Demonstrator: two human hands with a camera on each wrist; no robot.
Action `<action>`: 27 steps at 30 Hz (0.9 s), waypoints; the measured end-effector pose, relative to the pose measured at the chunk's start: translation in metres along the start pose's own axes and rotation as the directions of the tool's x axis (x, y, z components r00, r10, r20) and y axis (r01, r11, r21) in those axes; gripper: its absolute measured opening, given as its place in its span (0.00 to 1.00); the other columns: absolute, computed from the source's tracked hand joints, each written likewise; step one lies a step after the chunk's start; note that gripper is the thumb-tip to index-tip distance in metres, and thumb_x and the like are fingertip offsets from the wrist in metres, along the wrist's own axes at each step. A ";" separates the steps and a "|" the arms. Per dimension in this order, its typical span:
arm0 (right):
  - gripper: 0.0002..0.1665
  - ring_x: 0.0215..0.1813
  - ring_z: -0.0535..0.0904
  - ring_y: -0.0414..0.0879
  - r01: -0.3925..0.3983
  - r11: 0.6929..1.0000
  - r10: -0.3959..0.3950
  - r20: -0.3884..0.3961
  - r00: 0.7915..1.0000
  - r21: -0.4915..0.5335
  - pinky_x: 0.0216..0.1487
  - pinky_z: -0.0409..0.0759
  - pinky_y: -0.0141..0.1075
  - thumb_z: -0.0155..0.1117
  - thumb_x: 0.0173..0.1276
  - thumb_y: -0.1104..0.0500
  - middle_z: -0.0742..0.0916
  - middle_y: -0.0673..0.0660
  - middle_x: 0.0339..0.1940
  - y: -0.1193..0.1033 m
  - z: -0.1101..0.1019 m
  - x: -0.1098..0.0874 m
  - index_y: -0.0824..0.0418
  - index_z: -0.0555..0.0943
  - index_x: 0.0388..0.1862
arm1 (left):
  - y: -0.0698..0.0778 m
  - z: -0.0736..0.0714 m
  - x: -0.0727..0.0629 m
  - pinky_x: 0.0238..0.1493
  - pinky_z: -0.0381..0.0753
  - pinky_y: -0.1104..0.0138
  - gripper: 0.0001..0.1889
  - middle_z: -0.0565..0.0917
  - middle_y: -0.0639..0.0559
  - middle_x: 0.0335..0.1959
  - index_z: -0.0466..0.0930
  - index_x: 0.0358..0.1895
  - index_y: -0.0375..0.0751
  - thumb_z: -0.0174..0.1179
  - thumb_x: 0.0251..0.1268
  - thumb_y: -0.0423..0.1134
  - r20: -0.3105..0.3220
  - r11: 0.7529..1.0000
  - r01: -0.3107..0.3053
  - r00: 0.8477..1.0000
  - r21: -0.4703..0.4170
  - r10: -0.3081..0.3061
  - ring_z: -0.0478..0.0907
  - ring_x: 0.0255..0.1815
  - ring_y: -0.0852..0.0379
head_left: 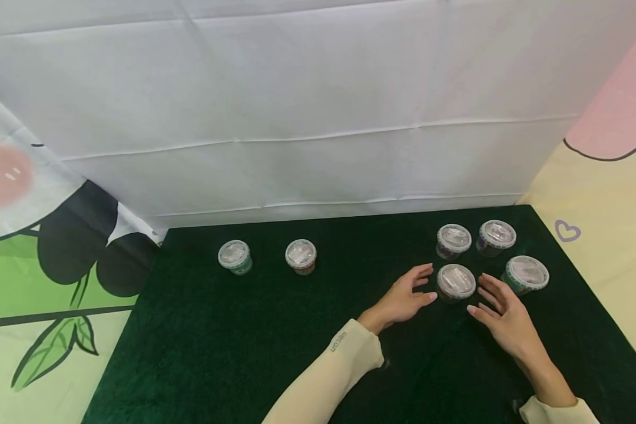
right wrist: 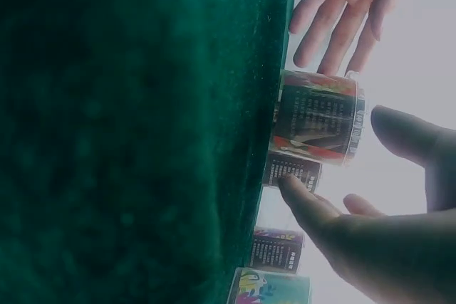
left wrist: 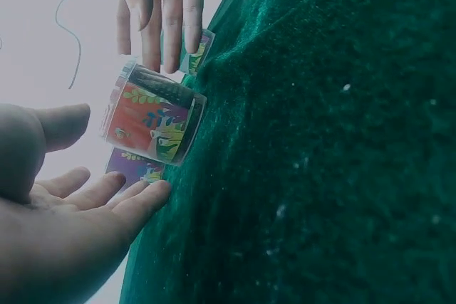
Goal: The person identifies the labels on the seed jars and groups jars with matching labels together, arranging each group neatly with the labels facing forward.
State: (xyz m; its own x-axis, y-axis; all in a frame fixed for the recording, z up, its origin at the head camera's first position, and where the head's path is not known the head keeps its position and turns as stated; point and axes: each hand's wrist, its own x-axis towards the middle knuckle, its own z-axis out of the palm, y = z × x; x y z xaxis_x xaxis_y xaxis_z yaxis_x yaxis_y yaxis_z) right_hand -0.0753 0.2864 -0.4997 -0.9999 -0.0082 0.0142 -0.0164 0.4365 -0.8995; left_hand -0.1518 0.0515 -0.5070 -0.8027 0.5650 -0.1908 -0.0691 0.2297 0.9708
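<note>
A small clear tub with a white-rimmed lid (head_left: 456,281) stands upright on the dark green cloth between both hands. Its label is red with coloured plant shapes in the left wrist view (left wrist: 153,115), and a dark text panel faces the right wrist camera (right wrist: 317,119). To its left is my left hand (head_left: 403,297), fingers spread and apart from the tub. My right hand (head_left: 509,327) lies on the other side, fingers loosely bent, holding nothing. Close by stand a green-labelled tub (head_left: 527,274) and two purplish ones, one left (head_left: 453,240) and one right (head_left: 496,237).
Farther left on the green-covered table (head_left: 217,347) stand a teal-labelled tub (head_left: 235,257) and a reddish one (head_left: 301,256). A white cloth wall (head_left: 297,106) rises behind the table, with printed cloths at both sides.
</note>
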 end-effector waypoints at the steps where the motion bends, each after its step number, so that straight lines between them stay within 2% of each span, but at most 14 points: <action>1: 0.44 0.64 0.68 0.19 -0.004 1.000 0.004 0.016 1.000 0.002 0.54 0.74 0.12 0.66 0.76 0.68 0.65 0.82 0.78 0.000 0.000 0.000 0.75 0.55 0.82 | 0.000 0.001 0.001 0.74 0.74 0.61 0.32 0.67 0.57 0.81 0.61 0.83 0.52 0.60 0.82 0.40 -0.001 1.000 0.003 1.000 0.005 -0.003 0.67 0.80 0.55; 5: 0.44 0.59 0.66 0.13 -0.015 1.000 0.015 0.059 0.998 0.009 0.53 0.75 0.13 0.65 0.77 0.67 0.64 0.83 0.78 -0.003 0.000 0.002 0.76 0.53 0.82 | 0.002 0.004 0.006 0.74 0.74 0.62 0.32 0.68 0.57 0.81 0.61 0.83 0.53 0.60 0.82 0.40 0.000 1.000 0.018 1.000 0.018 -0.018 0.67 0.80 0.55; 6: 0.44 0.62 0.70 0.18 -0.019 1.000 0.018 0.065 0.998 0.005 0.53 0.75 0.13 0.65 0.77 0.67 0.64 0.83 0.78 -0.004 0.001 0.003 0.76 0.53 0.82 | 0.003 0.004 0.007 0.74 0.74 0.61 0.31 0.68 0.57 0.81 0.61 0.83 0.53 0.59 0.82 0.40 0.002 1.000 0.021 1.000 0.021 -0.021 0.67 0.80 0.55; 7: 0.44 0.66 0.74 0.26 -0.024 1.000 0.024 0.069 0.997 0.000 0.53 0.75 0.13 0.65 0.78 0.66 0.63 0.83 0.78 -0.005 0.001 0.004 0.76 0.53 0.82 | 0.003 0.005 0.007 0.75 0.74 0.61 0.31 0.68 0.56 0.81 0.61 0.82 0.53 0.59 0.82 0.41 0.006 0.999 0.025 1.000 0.025 -0.025 0.67 0.80 0.55; 9: 0.44 0.72 0.77 0.47 -0.038 0.999 0.039 0.075 0.996 -0.017 0.52 0.74 0.12 0.65 0.78 0.66 0.64 0.82 0.78 -0.007 0.001 0.005 0.75 0.52 0.82 | 0.004 0.007 0.009 0.75 0.74 0.60 0.31 0.68 0.56 0.81 0.62 0.82 0.53 0.59 0.81 0.41 0.013 0.999 0.030 0.999 0.034 -0.031 0.68 0.79 0.56; 12: 0.44 0.74 0.68 0.76 -0.044 0.998 0.048 0.081 0.996 -0.047 0.52 0.74 0.12 0.65 0.78 0.65 0.65 0.83 0.77 -0.008 0.003 0.008 0.76 0.52 0.82 | 0.005 0.009 0.010 0.74 0.74 0.61 0.31 0.70 0.54 0.80 0.63 0.82 0.53 0.60 0.81 0.40 0.025 0.999 0.032 0.999 0.043 -0.033 0.69 0.78 0.56; 19: 0.43 0.71 0.71 0.76 -0.031 0.997 0.035 0.058 0.998 -0.076 0.50 0.74 0.12 0.66 0.76 0.68 0.70 0.84 0.72 -0.008 0.009 0.012 0.78 0.54 0.80 | 0.006 0.012 0.012 0.71 0.77 0.65 0.29 0.73 0.53 0.77 0.65 0.80 0.51 0.60 0.81 0.39 0.019 0.998 0.024 0.999 0.053 -0.025 0.73 0.75 0.58; 24: 0.41 0.66 0.77 0.77 0.007 0.991 -0.005 0.019 1.000 -0.137 0.48 0.75 0.13 0.68 0.75 0.67 0.75 0.84 0.67 -0.009 0.012 0.013 0.79 0.58 0.78 | 0.009 0.011 0.008 0.65 0.80 0.67 0.24 0.77 0.54 0.72 0.70 0.75 0.50 0.60 0.81 0.39 -0.014 0.998 0.009 1.000 0.061 -0.008 0.77 0.69 0.60; 26: 0.41 0.62 0.81 0.72 0.023 0.986 -0.023 0.002 1.000 -0.163 0.48 0.76 0.14 0.69 0.75 0.67 0.77 0.82 0.65 -0.011 0.012 0.013 0.77 0.61 0.78 | 0.009 0.011 0.006 0.62 0.81 0.69 0.22 0.79 0.54 0.69 0.72 0.73 0.50 0.60 0.81 0.39 -0.031 0.998 0.003 1.000 0.058 -0.001 0.78 0.66 0.62; 27: 0.40 0.61 0.84 0.63 0.031 0.986 -0.032 -0.002 0.999 -0.164 0.48 0.76 0.14 0.70 0.74 0.66 0.78 0.82 0.65 -0.012 0.013 0.012 0.77 0.62 0.78 | 0.009 0.010 0.004 0.60 0.82 0.70 0.21 0.79 0.55 0.68 0.73 0.72 0.50 0.60 0.81 0.39 -0.042 0.998 0.000 0.999 0.056 0.002 0.79 0.65 0.62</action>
State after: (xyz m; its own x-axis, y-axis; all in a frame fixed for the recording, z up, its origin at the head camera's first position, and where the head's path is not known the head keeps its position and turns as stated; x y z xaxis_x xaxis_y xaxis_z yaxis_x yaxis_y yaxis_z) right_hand -0.0874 0.2698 -0.4944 -0.9988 -0.0200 0.0441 -0.0476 0.5776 -0.8149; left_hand -0.1497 0.0635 -0.5001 -0.8270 0.5317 -0.1827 -0.0361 0.2740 0.9610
